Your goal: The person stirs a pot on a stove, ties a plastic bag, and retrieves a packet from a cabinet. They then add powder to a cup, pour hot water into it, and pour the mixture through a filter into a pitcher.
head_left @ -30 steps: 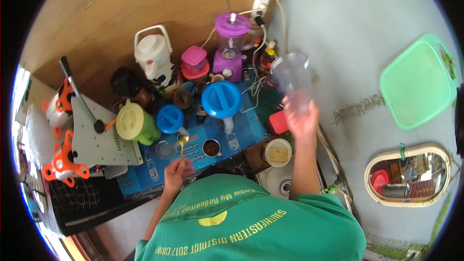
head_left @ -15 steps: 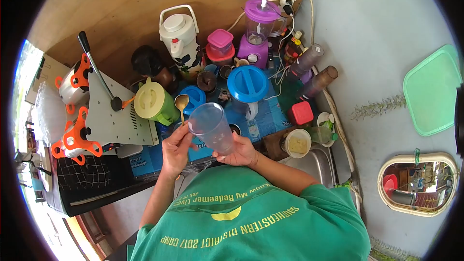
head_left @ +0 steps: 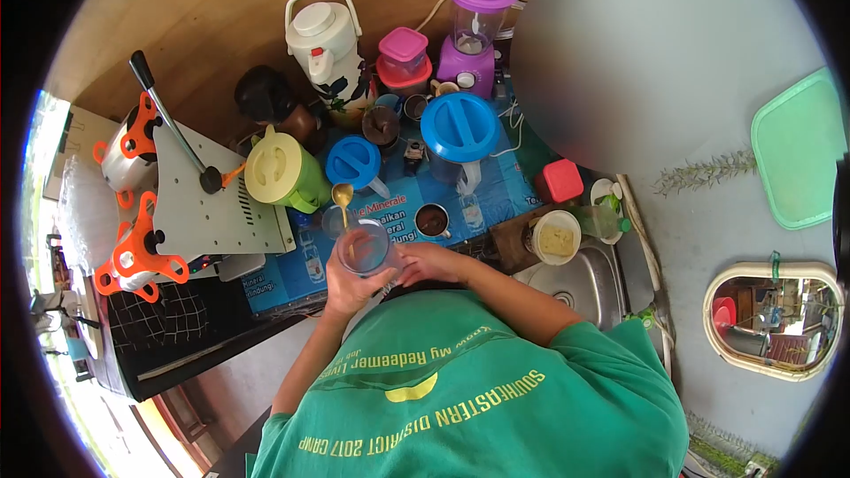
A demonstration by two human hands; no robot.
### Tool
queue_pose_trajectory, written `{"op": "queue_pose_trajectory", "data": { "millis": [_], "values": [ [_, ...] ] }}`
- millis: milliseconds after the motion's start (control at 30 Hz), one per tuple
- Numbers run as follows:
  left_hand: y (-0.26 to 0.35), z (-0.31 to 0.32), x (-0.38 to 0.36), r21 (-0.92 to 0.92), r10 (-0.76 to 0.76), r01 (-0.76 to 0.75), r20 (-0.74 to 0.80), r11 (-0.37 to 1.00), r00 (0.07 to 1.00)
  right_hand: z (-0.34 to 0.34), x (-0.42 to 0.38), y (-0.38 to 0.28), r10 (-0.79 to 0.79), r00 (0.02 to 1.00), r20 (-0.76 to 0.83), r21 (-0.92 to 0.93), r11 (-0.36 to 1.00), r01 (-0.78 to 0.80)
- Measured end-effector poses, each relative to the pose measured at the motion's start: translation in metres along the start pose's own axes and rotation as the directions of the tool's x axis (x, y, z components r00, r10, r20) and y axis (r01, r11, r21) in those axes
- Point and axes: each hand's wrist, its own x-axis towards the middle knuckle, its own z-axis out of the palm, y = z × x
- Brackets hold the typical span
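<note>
A clear plastic cup (head_left: pixel 365 246) is in front of my chest, its open mouth turned up toward me. My left hand (head_left: pixel 352 281) is wrapped round the cup and also keeps a gold-coloured spoon (head_left: pixel 343 198) upright beside its rim, bowl end up. Curled against the cup's lower right side are the fingers of my right hand (head_left: pixel 431 263); the cup's base is mostly hidden by both hands. Just beyond the hands stands a mug (head_left: pixel 432 219) with dark contents. Blue-lidded pitchers (head_left: pixel 459 128) and a yellow-lidded green pitcher (head_left: pixel 282 168) stand farther back.
At left is a cup-sealing machine (head_left: pixel 221 204) with a long lever. A white thermos jug (head_left: pixel 329 53) and purple blender (head_left: pixel 469 44) line the back. On the right are a red-lidded container (head_left: pixel 560 181), an open tub (head_left: pixel 556 237) and a sink (head_left: pixel 589 288). A grey blur covers the upper right.
The cup has moved left and nearer my body, and its mouth has turned upward. My left hand now wraps round it, spoon still held. The mug has come into fuller view.
</note>
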Motion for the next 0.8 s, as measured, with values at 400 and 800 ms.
{"op": "queue_pose_trajectory", "data": {
  "millis": [400, 800],
  "values": [
    [-0.148, 0.062, 0.013, 0.459, 0.121, -0.067, -0.09, 0.886, 0.989, -0.126, 0.007, 0.073, -0.526, 0.664, -0.532, -0.83, 0.479, -0.285],
    [-0.173, 0.083, 0.037, 0.432, 0.138, -0.037, -0.204, 0.901, 0.969, -0.15, 0.015, 0.083, -0.326, 0.775, -0.542, -0.548, 0.836, -0.031]
  ]
}}
